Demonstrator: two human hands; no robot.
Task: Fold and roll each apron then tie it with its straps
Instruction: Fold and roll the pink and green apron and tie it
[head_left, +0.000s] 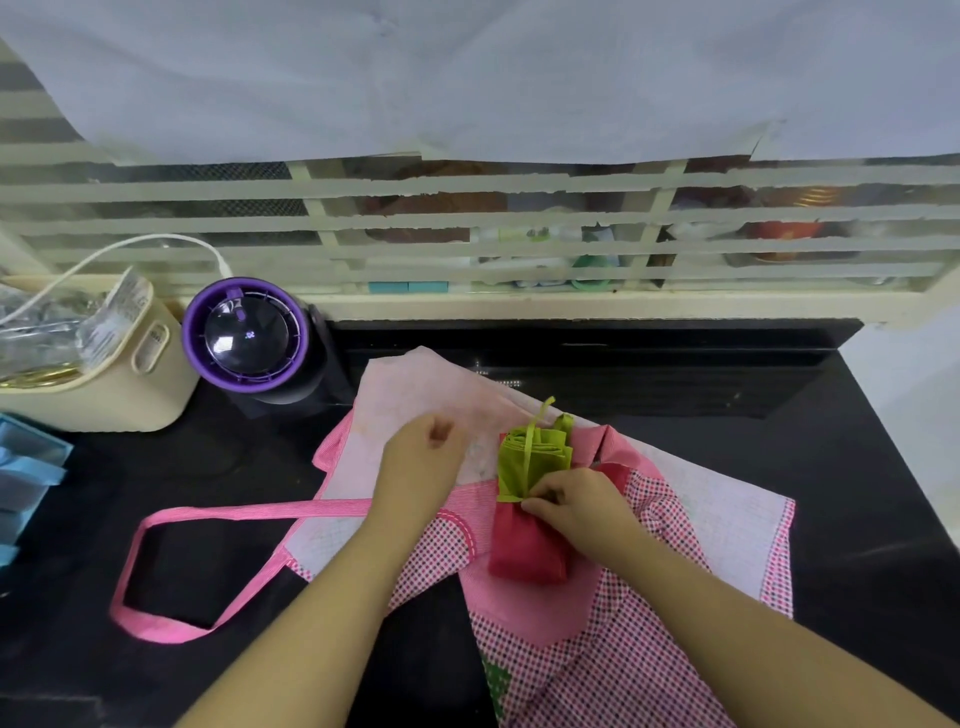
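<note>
A rolled apron (530, 540), green at its far half and dark red at its near half, lies on top of a spread pink checked apron (613, 639). A thin green strap (531, 447) runs along the roll's green end. My right hand (576, 506) pinches that strap at the middle of the roll. To the left of the roll, my left hand (421, 460) hovers above the pink apron with fingers loosely curled; whether it holds a strap end is unclear. The pink apron's neck loop (156, 577) lies on the black counter (857, 493) to the left.
A purple-rimmed black appliance (249, 338) stands at the back left, next to a cream box (104, 379) with plastic wrapping and a white cable. Blue items (26, 467) sit at the left edge. A slatted cream window frame (467, 249) runs behind the counter.
</note>
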